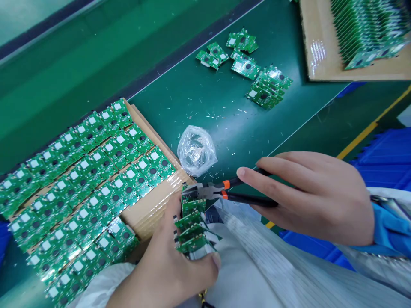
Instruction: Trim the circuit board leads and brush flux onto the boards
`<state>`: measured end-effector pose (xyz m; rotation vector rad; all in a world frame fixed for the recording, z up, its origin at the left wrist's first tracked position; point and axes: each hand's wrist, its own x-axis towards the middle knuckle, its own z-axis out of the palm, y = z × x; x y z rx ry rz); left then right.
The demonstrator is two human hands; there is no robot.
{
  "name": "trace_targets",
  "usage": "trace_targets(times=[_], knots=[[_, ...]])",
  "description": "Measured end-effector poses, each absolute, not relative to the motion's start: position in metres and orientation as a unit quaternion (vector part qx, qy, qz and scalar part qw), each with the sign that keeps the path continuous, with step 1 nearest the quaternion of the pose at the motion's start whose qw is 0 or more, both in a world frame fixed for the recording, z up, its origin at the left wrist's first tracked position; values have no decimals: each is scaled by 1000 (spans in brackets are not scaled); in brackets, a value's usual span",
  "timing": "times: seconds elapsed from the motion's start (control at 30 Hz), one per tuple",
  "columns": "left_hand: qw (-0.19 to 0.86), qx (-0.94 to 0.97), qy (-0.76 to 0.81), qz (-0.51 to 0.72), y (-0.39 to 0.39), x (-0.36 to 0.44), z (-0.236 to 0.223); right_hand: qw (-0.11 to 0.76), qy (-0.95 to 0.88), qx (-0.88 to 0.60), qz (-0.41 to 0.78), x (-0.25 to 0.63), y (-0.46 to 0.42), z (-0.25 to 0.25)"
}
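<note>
Several green circuit boards [192, 231] are fanned out in my left hand [173, 261], its thumb and fingers closed around their edges. My right hand [308, 196] grips a pair of side cutters [231, 190] with black handles and orange bands. The metal jaws of the cutters lie against the top board of the fan, near its far edge; whether they are closed on a lead is too small to tell. Just beyond the jaws sits a clear plastic bag [197, 149], crumpled into an open bowl shape on the green table.
Rows of circuit boards [93, 167] cover a cardboard sheet [150, 205] at left. Loose boards [244, 68] lie in small piles at the back. A cardboard tray [316, 51] of upright boards stands at far right. Clipped wire bits are scattered over the green table [167, 102].
</note>
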<state>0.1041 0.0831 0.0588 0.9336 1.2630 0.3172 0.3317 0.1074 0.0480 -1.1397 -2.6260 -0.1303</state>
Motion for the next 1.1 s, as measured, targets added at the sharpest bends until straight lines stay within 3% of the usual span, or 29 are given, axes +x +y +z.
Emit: trace_targets(times=[0.27, 0.47, 1.1], knots=[[652, 449, 599, 121, 79, 100, 50, 129, -909, -395, -19, 331, 105, 47], [704, 373, 595, 106, 86, 98, 55, 122, -904, -410, 4, 325, 105, 42], [574, 507, 634, 106, 56, 79, 47, 128, -902, -410, -52, 345, 104, 56]])
